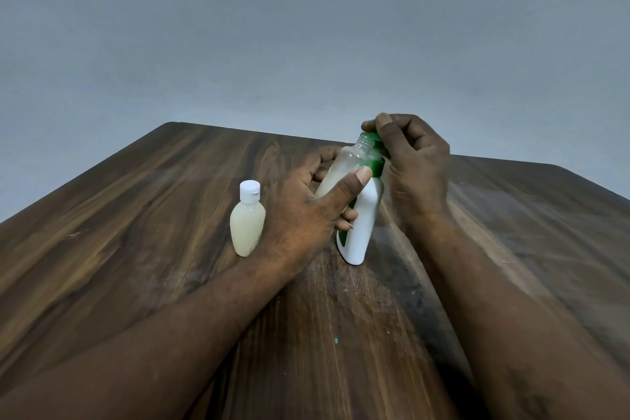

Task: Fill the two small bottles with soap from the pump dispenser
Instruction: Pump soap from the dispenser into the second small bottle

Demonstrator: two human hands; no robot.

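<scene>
1 bottle done, 2nd part full, still to top up & cap.
Capped bottle (247,222), full of soap, stands mid-counter (136,215), on the left-edge side of the hands. Left hand (303,211) grips the open bottle (344,167), tilted w/ its neck at the green spout. Right hand (412,160) is curled over the head of the pump dispenser (359,232), which stands upright just beside it, twd the far edge.

Matt wood-grain table (143,249); clear plastic open bottle (344,164); smooth glossy white plastic dispenser (361,232); translucent capped bottle (247,222).
</scene>
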